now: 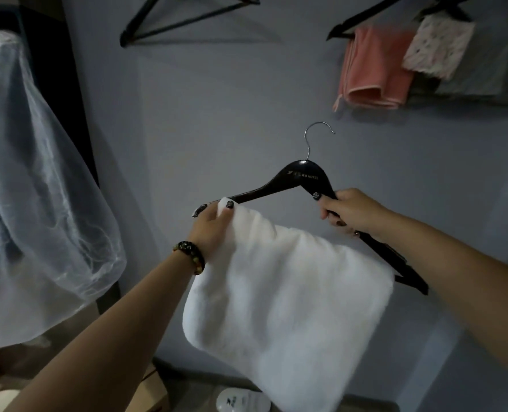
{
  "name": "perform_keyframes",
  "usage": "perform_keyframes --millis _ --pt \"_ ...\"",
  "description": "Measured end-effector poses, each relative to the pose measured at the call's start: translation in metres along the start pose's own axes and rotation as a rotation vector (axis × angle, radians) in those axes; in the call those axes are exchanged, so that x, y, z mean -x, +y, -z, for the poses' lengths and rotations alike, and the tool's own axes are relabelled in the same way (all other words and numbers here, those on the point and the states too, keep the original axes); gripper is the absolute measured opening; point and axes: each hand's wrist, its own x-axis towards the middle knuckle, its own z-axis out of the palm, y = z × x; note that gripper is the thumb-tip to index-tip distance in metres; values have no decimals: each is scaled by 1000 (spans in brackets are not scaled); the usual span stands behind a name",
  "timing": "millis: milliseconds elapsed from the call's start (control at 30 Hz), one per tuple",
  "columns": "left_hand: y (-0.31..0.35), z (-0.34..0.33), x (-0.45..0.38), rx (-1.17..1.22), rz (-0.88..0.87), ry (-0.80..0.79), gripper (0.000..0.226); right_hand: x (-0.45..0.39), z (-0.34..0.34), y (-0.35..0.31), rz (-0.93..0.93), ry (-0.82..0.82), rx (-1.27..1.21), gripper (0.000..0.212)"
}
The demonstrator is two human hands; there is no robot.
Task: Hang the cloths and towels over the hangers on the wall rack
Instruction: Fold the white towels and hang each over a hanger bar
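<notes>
In the middle of the frame, the right hand [352, 211] grips one arm of the black hanger [304, 176]. The left hand [214, 224] pinches the top edge of the white towel [285, 295] draped over it. Bare wall [217, 114] is open above the hook, between the empty hanger [187, 19] at the upper left and the pink cloth [371, 69] at the upper right.

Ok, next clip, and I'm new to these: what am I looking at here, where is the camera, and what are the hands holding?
There is no machine here. The one picture comes from a camera worn on a person's head, looking forward and down at the bare hands. The right hand grips a black hanger by one arm. The left hand pinches the top edge of a white towel draped over that hanger. On the wall above hang an empty hanger and one carrying a pink cloth and a patterned cloth. A sheer cover hangs at the left.
</notes>
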Motion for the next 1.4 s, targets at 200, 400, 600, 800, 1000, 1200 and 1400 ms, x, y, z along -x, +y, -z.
perform_keyframes --millis 200,400,600,800,1000,1200,1400 --pt "-2 -10 7 -45 -76 -45 30 -3 15 21 -6 316 117 39" --pt "-9 3 5 -88 -97 -63 19 -5 28 24 -62 398 196 39" --pt "-39 35 -7 -297 -45 -16 27 -13 16 14 -85 393 227 41" --pt "-62 10 -5 -488 74 86 47 -24 -13 -31 -110 334 -25 23" --pt "8 -43 50 -154 -293 -243 58 -28 -40 -63 -163 119 -290 15" --pt "28 -61 73 -371 -487 -206 48 -39 -51 -55 -192 128 -372 23" --pt "21 -65 69 -645 -763 -217 23 -48 -43 -37 -300 252 -410 32"
